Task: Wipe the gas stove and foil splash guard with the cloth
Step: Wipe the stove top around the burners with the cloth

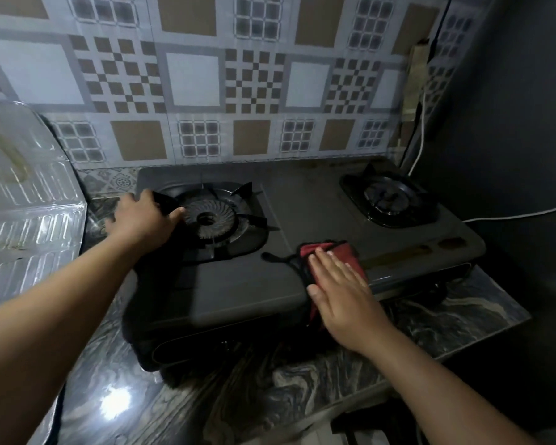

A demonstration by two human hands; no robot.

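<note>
The gas stove (pixel 270 252) occupies the middle of the marbled desk (pixel 206 396), the foil splash guard (pixel 29 203) stands at its left, and the red cloth (pixel 334 255) lies on the stove top near the front, between the two burners. Judged from this, the wipe is best done with flat, even pressure in overlapping passes, skirting the left burner (pixel 211 218). The right hand (pixel 344 297) lies flat, fingers straight, pressing the cloth; the left hand (pixel 142 220) rests at the left burner's edge, its grip unclear.
</note>
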